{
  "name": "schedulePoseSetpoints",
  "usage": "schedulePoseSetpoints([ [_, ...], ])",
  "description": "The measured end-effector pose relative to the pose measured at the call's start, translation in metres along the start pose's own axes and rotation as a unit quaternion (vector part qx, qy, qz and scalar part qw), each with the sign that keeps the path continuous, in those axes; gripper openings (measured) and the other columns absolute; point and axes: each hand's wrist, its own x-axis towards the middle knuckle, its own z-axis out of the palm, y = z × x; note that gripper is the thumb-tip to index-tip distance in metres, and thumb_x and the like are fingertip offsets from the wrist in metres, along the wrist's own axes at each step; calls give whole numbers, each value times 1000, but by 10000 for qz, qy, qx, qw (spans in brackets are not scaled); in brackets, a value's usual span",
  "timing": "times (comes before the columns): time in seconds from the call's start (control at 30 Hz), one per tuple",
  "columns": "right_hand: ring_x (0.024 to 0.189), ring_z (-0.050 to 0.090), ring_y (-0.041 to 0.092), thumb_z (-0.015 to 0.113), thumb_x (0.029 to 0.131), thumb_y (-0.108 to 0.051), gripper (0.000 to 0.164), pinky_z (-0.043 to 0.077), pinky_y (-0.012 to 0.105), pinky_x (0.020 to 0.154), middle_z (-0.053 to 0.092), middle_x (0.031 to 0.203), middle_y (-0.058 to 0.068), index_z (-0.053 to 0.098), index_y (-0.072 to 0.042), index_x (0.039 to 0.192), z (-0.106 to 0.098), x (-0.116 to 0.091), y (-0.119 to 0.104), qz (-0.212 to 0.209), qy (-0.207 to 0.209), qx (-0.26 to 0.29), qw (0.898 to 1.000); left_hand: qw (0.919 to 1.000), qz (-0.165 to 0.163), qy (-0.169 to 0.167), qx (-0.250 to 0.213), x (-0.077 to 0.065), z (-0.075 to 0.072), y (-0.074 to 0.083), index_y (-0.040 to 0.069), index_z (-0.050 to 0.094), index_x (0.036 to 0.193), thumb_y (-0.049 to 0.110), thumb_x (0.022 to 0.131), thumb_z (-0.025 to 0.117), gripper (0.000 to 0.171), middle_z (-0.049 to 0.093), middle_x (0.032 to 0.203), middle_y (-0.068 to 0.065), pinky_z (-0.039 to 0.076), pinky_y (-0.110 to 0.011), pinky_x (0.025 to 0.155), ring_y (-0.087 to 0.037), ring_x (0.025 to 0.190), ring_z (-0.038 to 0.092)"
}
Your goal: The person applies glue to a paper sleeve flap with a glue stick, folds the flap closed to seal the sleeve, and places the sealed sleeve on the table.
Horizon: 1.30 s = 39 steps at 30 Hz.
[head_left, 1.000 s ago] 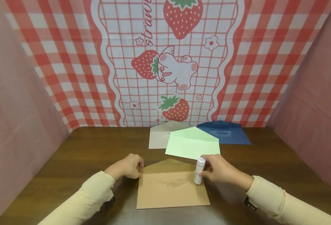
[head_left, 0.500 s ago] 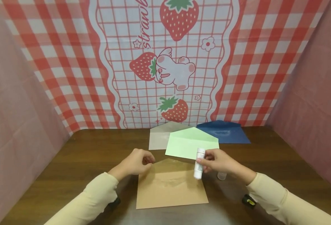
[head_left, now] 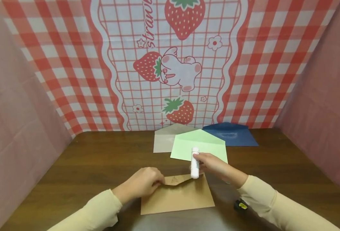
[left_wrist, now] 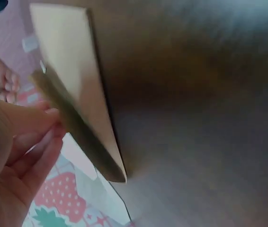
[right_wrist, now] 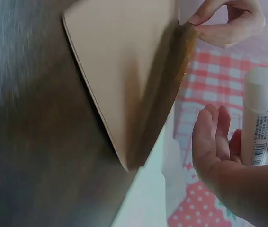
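A tan paper envelope [head_left: 181,200] lies on the table in front of me, its pointed flap [head_left: 177,180] raised and leaning over the body. My left hand [head_left: 145,181] pinches the flap's edge between thumb and fingers, which the right wrist view shows at the flap's tip [right_wrist: 190,33]. Upright in my right hand [head_left: 214,166] is a white glue stick [head_left: 195,163], gripped by thumb and fingers above the envelope's far right corner. In the right wrist view a barcode label shows on the glue stick [right_wrist: 261,118].
Farther back lie a pale green envelope [head_left: 198,146], a grey one [head_left: 161,144] and a blue one [head_left: 236,138], all with flaps up. The dark wooden table [head_left: 100,154] ends at a strawberry-patterned cloth [head_left: 170,64], with pink cloth [head_left: 311,96] at the sides.
My left hand has gone from the envelope's left edge to its flap and lifted it forward over the body. My right hand has raised the glue stick and moved it left.
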Motion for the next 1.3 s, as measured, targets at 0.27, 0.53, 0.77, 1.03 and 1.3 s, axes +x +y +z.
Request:
schedulePoseSetpoints([
  [0.27,90,67,16,34,103,-20,45,55,33,83,64,107,32,42,20,122,27,14,17,186,-666,-2,9976,9994,-21,-352,54,-5,4,9,12,76,87,4,85,68,12,73,88,2,54,-18,75,-7,83,67],
  [0.53,92,67,17,34,103,-23,44,54,32,86,68,100,16,43,16,122,35,21,23,772,-794,481,9927,9901,-734,-398,-1127,6,5,11,8,72,83,7,87,67,7,70,80,0,48,-14,63,0,69,54],
  [0.77,90,65,14,35,103,-23,43,53,31,87,66,104,20,46,15,120,35,23,21,810,-899,364,9920,9466,-1772,-582,-2631,19,7,18,4,71,77,4,85,68,9,68,70,-3,42,-16,54,-4,61,50],
  [1.03,82,68,15,35,101,-24,42,55,29,78,71,94,20,51,13,111,43,26,14,805,-1034,279,9910,9425,-1944,-638,-2643,17,15,16,4,70,73,0,81,70,9,69,70,-5,40,-17,55,-8,64,51],
  [1.3,77,68,13,38,100,-25,42,56,30,79,72,88,14,55,12,110,54,29,13,833,-1193,176,9892,9451,-1884,-635,-2594,17,11,15,3,69,73,-4,79,68,9,69,72,-7,40,-17,56,-8,66,51],
])
